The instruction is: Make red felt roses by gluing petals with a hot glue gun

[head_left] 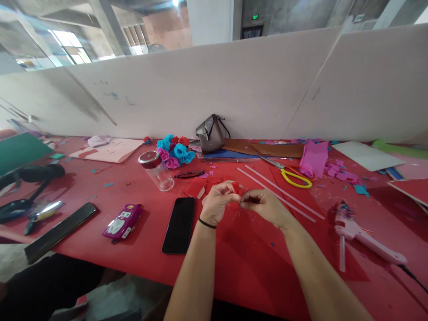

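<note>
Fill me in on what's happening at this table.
A person pinches a small red piece in the left hand, with the right hand's fingertips close against its lower end. Yellow-handled scissors and a pink glue gun lie off to the right. Blue, pink and red flowers sit bunched beyond.

Dark handbag (213, 136) by the white partition (254, 84), clear lidded jar (161, 176), black phone (179, 226)

A craft workshop, with glue gun (368, 241), scissors (283, 169) and paper flowers (176, 151).
</note>
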The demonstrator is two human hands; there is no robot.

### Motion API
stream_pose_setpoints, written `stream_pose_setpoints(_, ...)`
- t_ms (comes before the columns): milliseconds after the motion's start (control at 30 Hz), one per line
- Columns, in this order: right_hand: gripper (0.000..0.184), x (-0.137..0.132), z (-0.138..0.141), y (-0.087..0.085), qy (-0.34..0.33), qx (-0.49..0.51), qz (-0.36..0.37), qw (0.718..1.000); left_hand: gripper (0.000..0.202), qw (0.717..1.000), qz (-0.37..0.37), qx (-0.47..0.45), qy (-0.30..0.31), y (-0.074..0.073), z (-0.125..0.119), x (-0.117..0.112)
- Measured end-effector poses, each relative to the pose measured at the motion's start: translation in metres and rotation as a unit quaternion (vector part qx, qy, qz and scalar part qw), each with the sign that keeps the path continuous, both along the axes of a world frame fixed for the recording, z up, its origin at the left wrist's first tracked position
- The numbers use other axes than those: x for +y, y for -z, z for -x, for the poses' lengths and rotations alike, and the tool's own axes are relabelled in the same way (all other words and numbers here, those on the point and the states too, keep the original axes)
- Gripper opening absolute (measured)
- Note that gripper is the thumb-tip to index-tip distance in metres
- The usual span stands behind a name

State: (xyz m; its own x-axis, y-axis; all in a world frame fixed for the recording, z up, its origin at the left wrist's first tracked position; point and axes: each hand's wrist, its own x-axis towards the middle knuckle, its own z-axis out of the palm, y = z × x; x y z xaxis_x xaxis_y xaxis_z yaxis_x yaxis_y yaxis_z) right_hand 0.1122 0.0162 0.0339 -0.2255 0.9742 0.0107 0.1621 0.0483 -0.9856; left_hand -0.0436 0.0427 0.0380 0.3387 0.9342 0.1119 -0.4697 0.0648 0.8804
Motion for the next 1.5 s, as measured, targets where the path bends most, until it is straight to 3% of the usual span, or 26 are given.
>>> stream_pose_setpoints(333, 0.011, 0.001, -0.001, 0.002, 0.004, 0.004, 0.0, 1.0, 0.024, 0.999, -0.029, 0.011, 0.02, 0.0, 0.001, 0.0)
stream_pose_setpoints(567, 0.017, 0.001, 0.0, -0.002, 0.046, -0.013, -0.028, 0.998, 0.021, 0.996, -0.072, 0.041, -0.018, 0.002, 0.0, 0.0)
stream_pose_setpoints(833, 0.017, -0.001, 0.003, 0.0, 0.106, -0.079, -0.116, 0.984, 0.022, 0.983, -0.133, 0.085, -0.094, 0.007, -0.016, -0.005)
stream_pose_setpoints(1000, 0.021, 0.001, 0.003, 0.005, 0.104, -0.095, -0.106, 0.984, 0.024, 0.988, -0.077, 0.069, -0.111, 0.011, -0.023, -0.004)
stream_pose_setpoints(1267, 0.023, 0.005, 0.007, 0.011, 0.061, -0.013, -0.071, 0.995, 0.015, 0.992, -0.023, 0.068, -0.108, 0.006, -0.02, -0.004)
stream_pose_setpoints(1500, 0.019, 0.004, 0.006, 0.01, 0.099, -0.058, -0.105, 0.988, 0.013, 0.993, 0.002, 0.047, -0.109, 0.009, -0.023, -0.002)
